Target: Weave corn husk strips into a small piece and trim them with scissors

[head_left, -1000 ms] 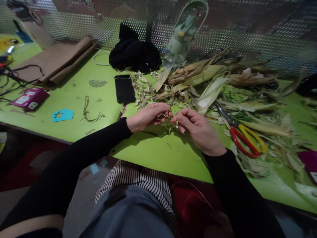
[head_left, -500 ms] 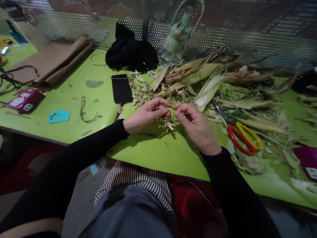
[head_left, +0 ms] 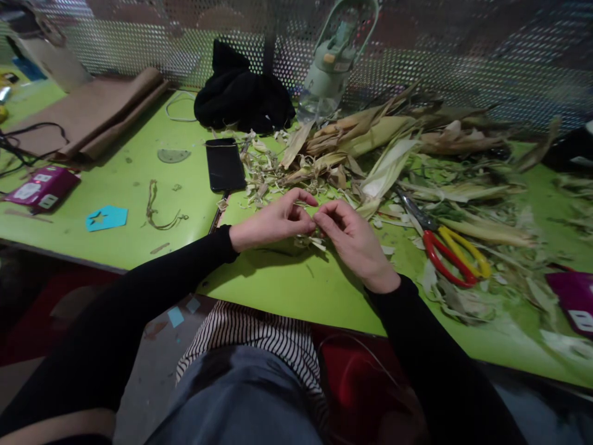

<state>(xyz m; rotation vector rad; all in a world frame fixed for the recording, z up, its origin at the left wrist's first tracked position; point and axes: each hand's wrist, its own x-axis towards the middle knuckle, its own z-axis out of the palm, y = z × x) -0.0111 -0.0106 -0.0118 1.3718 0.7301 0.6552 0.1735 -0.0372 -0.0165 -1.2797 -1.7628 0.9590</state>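
My left hand (head_left: 273,221) and my right hand (head_left: 353,238) meet fingertip to fingertip just above the green table (head_left: 278,284). Both pinch thin strips of dry corn husk (head_left: 311,240) held between them, with loose ends hanging under the fingers. A pile of corn husks and leaves (head_left: 370,148) lies right behind the hands. Red and yellow scissors (head_left: 447,250) lie shut on the table to the right of my right hand.
A black phone (head_left: 225,164) lies left of the husks, with a black cloth (head_left: 241,99) and a pale green bottle (head_left: 331,62) behind. Folded brown paper (head_left: 88,114), a purple packet (head_left: 39,188), a blue paper shape (head_left: 105,217) and a braided cord (head_left: 157,210) lie at left. Perforated metal screen behind.
Both hands have drawn closer together and slightly toward me, and the fingertips now touch around the husk strips. The view has shifted a little.
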